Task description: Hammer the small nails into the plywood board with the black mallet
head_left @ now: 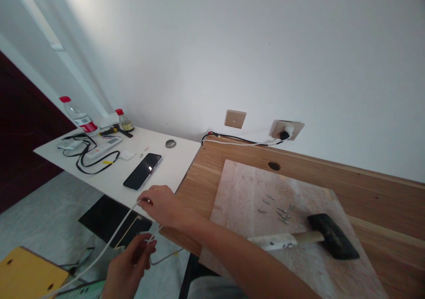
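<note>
My right hand (164,207) reaches across to the left and pinches the end of a white cable (114,237) at the front edge of the white table (179,162). Lower down, my left hand (128,268) is closed on the same cable, which loops between the two hands and trails off to the lower left. A black phone (142,171) lies face up on the white table, just beyond my right hand.
A hammer (332,236) and several nails (279,210) lie on a pale board (242,193) on the wooden desk (381,201). The white table carries bottles (78,115), a black cord (89,159) and a remote (104,147). A plug sits in the wall socket (287,130). A yellow stool (26,274) stands lower left.
</note>
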A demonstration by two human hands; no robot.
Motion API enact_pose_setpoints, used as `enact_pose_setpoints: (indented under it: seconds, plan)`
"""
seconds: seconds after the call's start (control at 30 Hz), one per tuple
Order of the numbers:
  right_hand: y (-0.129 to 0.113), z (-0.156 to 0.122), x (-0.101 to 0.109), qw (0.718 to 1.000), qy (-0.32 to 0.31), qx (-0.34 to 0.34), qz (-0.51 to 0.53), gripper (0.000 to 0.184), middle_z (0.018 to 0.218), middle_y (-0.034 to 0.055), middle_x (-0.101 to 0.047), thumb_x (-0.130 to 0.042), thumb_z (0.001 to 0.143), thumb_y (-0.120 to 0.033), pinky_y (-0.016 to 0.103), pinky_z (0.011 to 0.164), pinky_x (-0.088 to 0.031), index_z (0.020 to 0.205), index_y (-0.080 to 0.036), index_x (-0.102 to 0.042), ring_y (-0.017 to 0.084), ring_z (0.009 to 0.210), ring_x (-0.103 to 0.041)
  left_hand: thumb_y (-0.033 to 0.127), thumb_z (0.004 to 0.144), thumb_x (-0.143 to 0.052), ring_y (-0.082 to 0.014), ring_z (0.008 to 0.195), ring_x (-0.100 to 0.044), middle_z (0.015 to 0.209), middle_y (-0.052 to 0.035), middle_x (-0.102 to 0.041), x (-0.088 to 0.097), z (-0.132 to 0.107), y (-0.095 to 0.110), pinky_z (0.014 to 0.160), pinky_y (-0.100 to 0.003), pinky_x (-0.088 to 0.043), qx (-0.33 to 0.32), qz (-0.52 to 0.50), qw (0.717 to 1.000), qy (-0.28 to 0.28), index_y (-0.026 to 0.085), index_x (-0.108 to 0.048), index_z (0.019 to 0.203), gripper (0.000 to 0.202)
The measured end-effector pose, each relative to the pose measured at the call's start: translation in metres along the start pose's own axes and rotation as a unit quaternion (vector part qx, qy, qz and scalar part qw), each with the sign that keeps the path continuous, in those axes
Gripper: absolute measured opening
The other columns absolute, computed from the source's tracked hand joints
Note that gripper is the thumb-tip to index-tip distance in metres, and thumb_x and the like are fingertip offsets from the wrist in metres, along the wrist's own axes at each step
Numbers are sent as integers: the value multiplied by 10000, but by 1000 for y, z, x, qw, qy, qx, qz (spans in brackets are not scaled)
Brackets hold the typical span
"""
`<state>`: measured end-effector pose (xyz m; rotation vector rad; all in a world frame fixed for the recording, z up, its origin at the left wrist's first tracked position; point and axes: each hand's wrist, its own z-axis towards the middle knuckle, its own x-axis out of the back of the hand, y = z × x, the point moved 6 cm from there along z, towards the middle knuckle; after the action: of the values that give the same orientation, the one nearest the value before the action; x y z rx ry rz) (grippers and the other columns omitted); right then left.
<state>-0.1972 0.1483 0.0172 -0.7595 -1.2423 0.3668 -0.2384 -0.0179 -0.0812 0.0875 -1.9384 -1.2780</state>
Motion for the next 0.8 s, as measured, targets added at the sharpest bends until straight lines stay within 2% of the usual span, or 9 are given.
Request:
enact_pose_setpoints:
  seconds: [0.1, 0.27, 0.37, 0.47, 0.63, 0.8]
  plan:
    - [9, -9, 10, 1000, 9, -7, 0, 195, 1060, 63, -777, -603, 1063, -252, 388, 957, -549, 1111, -138, -753, 193, 1015, -723, 855, 753, -610, -177, 521, -651, 626, -4, -699, 6, 4, -12, 499, -247, -530, 19, -20, 999, 20, 209, -699, 978, 690]
    - [29, -19, 21, 999, 27, -37, -7, 168, 1051, 54, -761, -630, 1052, -258, 418, 940, -582, 1087, -138, -742, 195, 983, -731, 847, 789, -603, -168, 570, -674, 657, -12, -709, 1, 14, -15, 617, -262, -589, -6, -28, 1000, 2, 191, -691, 962, 684]
    - [38, -19, 25, 998, 37, -54, -10, 163, 1063, 50, -756, -623, 1057, -261, 425, 943, -588, 1078, -142, -733, 197, 1004, -729, 873, 779, -576, -166, 529, -656, 686, -20, -728, -3, 24, -16, 544, -265, -566, -15, -55, 998, 32, 195, -646, 949, 703]
    - [48, -18, 28, 996, 46, -78, -20, 160, 1075, 52, -752, -616, 1060, -259, 434, 949, -587, 1076, -144, -725, 203, 1022, -726, 887, 770, -540, -152, 444, -604, 598, 3, -691, -11, 33, -18, 457, -240, -498, -29, -45, 997, 54, 215, -602, 875, 683]
    - [61, -23, 29, 992, 47, -104, -46, 160, 1091, 55, -747, -628, 1055, -273, 429, 936, -593, 1095, -148, -720, 204, 1025, -723, 722, 848, -488, -150, 400, -590, 486, 35, -627, -23, 41, -28, 462, -219, -473, -64, 14, 995, 70, 233, -639, 869, 512]
    - [73, -27, 25, 987, 33, -125, -97, 158, 1112, 58, -744, -655, 1040, -279, 411, 896, -612, 1106, -151, -719, 199, 1001, -727, 535, 763, -504, -197, 421, -632, 489, 10, -657, -38, 47, -34, 509, -271, -536, -65, 17, 996, 53, 219, -698, 894, 393]
